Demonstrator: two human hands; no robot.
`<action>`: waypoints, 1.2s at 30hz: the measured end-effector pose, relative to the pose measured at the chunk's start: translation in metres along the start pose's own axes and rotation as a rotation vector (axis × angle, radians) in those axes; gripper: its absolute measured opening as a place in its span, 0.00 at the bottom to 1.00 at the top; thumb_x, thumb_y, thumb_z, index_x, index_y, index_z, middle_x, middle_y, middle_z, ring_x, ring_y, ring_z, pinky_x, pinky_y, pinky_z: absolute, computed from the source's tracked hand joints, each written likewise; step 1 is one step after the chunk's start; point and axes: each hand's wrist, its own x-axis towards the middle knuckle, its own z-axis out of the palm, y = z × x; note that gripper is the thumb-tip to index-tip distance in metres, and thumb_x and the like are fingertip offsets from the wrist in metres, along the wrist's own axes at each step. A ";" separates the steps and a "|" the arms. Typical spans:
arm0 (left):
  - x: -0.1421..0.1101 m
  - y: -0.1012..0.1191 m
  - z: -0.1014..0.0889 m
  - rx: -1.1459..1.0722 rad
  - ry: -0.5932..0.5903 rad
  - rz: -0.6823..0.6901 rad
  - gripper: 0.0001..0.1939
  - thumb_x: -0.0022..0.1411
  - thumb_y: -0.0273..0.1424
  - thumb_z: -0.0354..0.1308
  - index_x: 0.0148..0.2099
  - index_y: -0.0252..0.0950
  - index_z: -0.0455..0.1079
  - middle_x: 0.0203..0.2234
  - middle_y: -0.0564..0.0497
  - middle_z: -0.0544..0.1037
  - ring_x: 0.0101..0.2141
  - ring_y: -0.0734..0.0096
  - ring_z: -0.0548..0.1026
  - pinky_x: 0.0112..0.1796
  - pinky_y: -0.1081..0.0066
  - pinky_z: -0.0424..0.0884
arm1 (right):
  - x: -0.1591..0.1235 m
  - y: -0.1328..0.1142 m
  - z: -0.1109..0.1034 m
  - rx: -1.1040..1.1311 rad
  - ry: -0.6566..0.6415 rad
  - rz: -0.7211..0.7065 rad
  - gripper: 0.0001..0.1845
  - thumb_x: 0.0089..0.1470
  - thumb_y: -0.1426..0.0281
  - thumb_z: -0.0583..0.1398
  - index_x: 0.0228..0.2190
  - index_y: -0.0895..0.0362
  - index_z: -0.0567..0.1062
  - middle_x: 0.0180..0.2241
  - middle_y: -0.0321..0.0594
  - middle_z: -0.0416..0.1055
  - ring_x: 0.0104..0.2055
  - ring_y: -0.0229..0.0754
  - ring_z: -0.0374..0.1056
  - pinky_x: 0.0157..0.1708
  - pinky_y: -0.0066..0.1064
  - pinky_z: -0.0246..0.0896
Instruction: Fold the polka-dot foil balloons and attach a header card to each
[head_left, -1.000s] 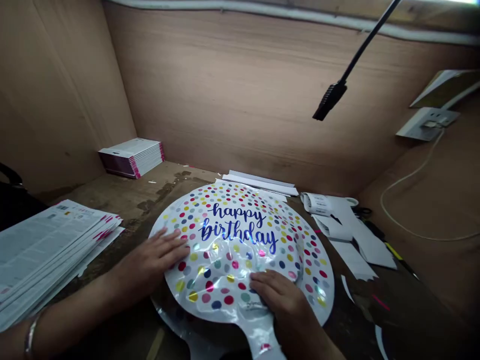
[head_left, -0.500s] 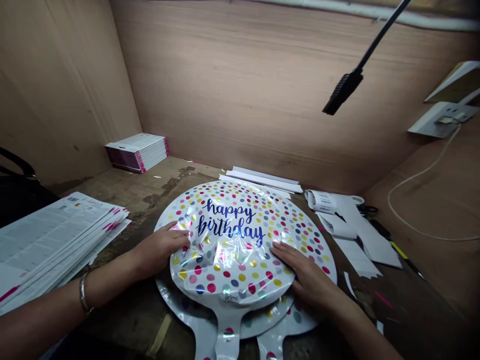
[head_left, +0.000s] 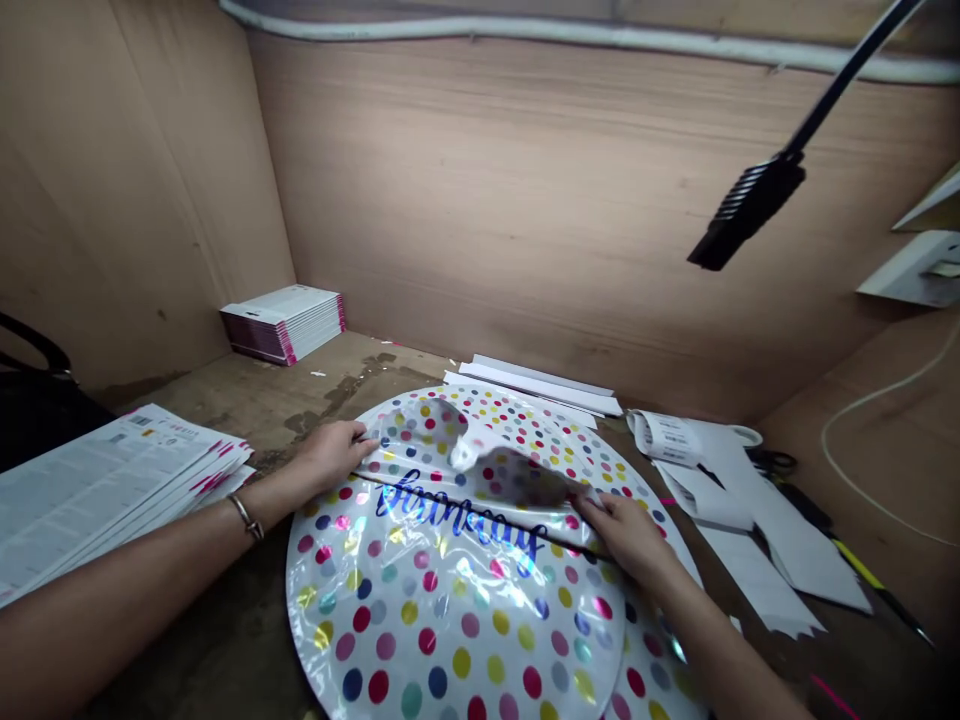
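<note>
A flat white foil balloon (head_left: 450, 610) with coloured dots and blue "happy birthday" lettering lies on top of a pile of like balloons (head_left: 645, 660) on the wooden bench. Its far half is folded over toward me, and the crease runs through the lettering. My left hand (head_left: 334, 452) pinches the left end of the fold. My right hand (head_left: 626, 530) pinches the right end, fingers closed on the foil. A bangle sits on my left wrist.
A fanned stack of printed leaflets (head_left: 97, 490) lies at the left, a smaller stack (head_left: 285, 322) in the far corner. White card strips (head_left: 540, 385), label rolls (head_left: 667, 435) and paper scraps lie at the right. A black lamp head (head_left: 746, 210) hangs above. Plywood walls enclose the bench.
Both hands moved from pressing the balloon's sides to its far part and folded the top half over toward me. The balloon now lies nearer me.
</note>
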 end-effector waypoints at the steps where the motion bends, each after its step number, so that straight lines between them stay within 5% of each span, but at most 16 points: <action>1: 0.001 0.002 0.001 0.030 0.018 -0.003 0.19 0.57 0.47 0.49 0.30 0.37 0.69 0.25 0.50 0.76 0.29 0.64 0.73 0.29 0.73 0.62 | 0.003 -0.001 0.002 -0.036 0.032 0.022 0.21 0.53 0.56 0.51 0.18 0.55 0.68 0.19 0.38 0.70 0.27 0.44 0.68 0.24 0.30 0.54; 8: 0.000 0.010 0.002 0.167 0.017 0.024 0.19 0.60 0.47 0.46 0.31 0.38 0.68 0.27 0.46 0.76 0.32 0.59 0.74 0.29 0.71 0.61 | 0.000 -0.006 0.009 -0.190 0.129 0.089 0.20 0.56 0.55 0.47 0.26 0.54 0.70 0.28 0.45 0.73 0.33 0.49 0.68 0.28 0.34 0.56; 20: -0.031 0.010 -0.005 0.258 -0.030 0.002 0.17 0.63 0.43 0.43 0.37 0.38 0.68 0.30 0.45 0.77 0.32 0.58 0.75 0.29 0.69 0.61 | -0.026 0.006 -0.002 -0.169 -0.010 0.081 0.19 0.58 0.57 0.47 0.25 0.52 0.69 0.28 0.39 0.74 0.33 0.44 0.70 0.30 0.32 0.59; 27: -0.029 0.012 -0.012 0.371 -0.033 -0.041 0.17 0.63 0.41 0.44 0.38 0.36 0.69 0.30 0.42 0.78 0.34 0.51 0.75 0.35 0.61 0.66 | -0.023 0.004 0.004 -0.232 0.007 0.129 0.18 0.57 0.58 0.48 0.26 0.53 0.70 0.29 0.43 0.75 0.33 0.48 0.70 0.27 0.33 0.59; 29: -0.032 0.023 -0.010 0.400 0.002 -0.057 0.16 0.63 0.36 0.44 0.42 0.34 0.70 0.36 0.38 0.78 0.41 0.46 0.74 0.41 0.53 0.64 | -0.023 0.003 0.006 -0.255 0.012 0.128 0.18 0.57 0.58 0.48 0.27 0.53 0.70 0.29 0.44 0.75 0.34 0.49 0.70 0.28 0.34 0.59; 32: -0.048 0.059 0.009 0.363 0.059 0.137 0.21 0.64 0.30 0.42 0.58 0.35 0.61 0.56 0.39 0.65 0.59 0.50 0.58 0.55 0.49 0.52 | -0.024 0.003 0.006 -0.310 0.017 0.117 0.18 0.58 0.59 0.47 0.29 0.53 0.71 0.30 0.44 0.75 0.34 0.50 0.71 0.29 0.35 0.60; 36: -0.081 0.109 0.047 0.110 -0.246 0.687 0.29 0.65 0.41 0.44 0.67 0.43 0.45 0.64 0.47 0.49 0.63 0.55 0.46 0.59 0.53 0.46 | -0.031 -0.001 0.003 -0.400 0.021 0.112 0.21 0.59 0.60 0.45 0.33 0.55 0.73 0.31 0.49 0.75 0.36 0.55 0.71 0.32 0.41 0.63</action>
